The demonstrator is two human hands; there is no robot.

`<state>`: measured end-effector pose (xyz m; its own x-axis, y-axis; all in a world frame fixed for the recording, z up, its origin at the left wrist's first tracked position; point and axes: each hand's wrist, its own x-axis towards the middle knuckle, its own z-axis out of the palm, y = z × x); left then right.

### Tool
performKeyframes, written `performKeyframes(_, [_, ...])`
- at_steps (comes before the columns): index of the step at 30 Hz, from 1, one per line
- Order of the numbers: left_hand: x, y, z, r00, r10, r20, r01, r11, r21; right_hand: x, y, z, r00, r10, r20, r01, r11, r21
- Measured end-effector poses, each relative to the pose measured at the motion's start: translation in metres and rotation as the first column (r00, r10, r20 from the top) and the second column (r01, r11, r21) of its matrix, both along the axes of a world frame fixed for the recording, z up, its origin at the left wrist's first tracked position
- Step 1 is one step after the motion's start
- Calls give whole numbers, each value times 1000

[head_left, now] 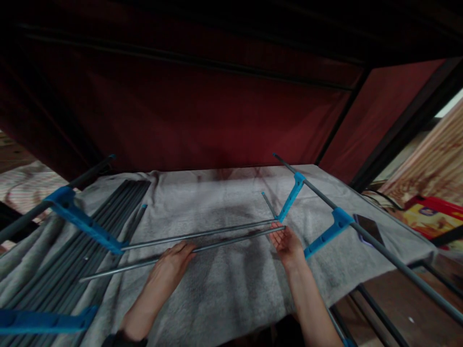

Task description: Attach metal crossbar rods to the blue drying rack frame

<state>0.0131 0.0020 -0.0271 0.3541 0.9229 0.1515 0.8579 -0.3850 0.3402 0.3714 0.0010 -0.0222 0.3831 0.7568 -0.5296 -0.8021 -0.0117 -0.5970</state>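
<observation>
Two thin grey metal rods (202, 236) lie nearly level across a grey towel (224, 284), running from lower left to the right. My left hand (172, 262) is curled over the nearer rod at its middle. My right hand (287, 243) is open, palm turned left, with its fingertips at the rods' right ends. Just above those fingers hangs a blue plastic connector (291, 196), fixed to a long grey side pole (361, 231). A second blue connector (327, 233) sits on the same pole, right of my right hand.
On the left, a blue connector (85, 221) on another grey pole holds one rod's end, beside a bundle of spare grey rods (72, 255). A dark red fabric wall (202, 111) rises behind. A phone (369, 229) lies on the towel's right edge. Red packaging (430, 214) sits far right.
</observation>
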Motion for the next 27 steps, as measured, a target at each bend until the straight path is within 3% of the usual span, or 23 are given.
performKeyframes(5, [-2,-4,-4,996,-49,68,46,998,42,0,-5,-1,999,15,-47,-14,1000,17])
performKeyframes(12, [4,-21,13,998,64,-8,-62,985,163,-4,-12,4,995,35,-95,-31,999,43])
performKeyframes(19, [13,-24,20,995,35,-94,-24,993,114,-5,-21,7,996,9,-90,-8,1000,15])
performKeyframes(27, [11,-21,16,983,106,-151,-83,985,153,-16,-24,1,1000,-14,0,14,999,37])
